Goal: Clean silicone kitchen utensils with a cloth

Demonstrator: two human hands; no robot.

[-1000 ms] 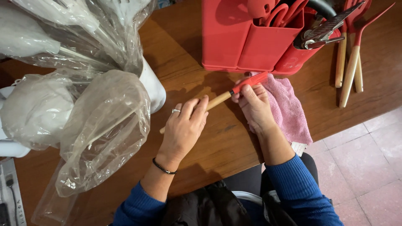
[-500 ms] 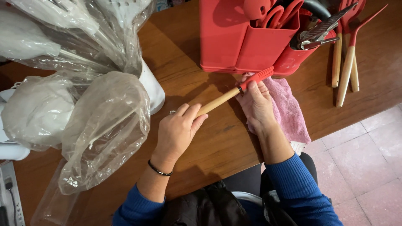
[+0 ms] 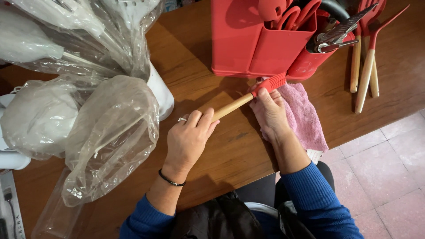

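My left hand grips the wooden handle of a kitchen brush with a red bristled head. The brush lies slanted over the brown wooden table, its head up and to the right. My right hand rests on a pink cloth and its fingertips pinch the brush just below the red head. The cloth lies flat at the table's near edge.
A red utensil holder full of red tools, scissors and tongs stands just behind the brush. Wooden-handled red utensils lie at right. Crumpled clear plastic bags over white items fill the left. Tiled floor shows at lower right.
My left hand has slid down the wooden handle toward its end, showing more of the handle. The right hand stayed on the cloth by the red brush head.
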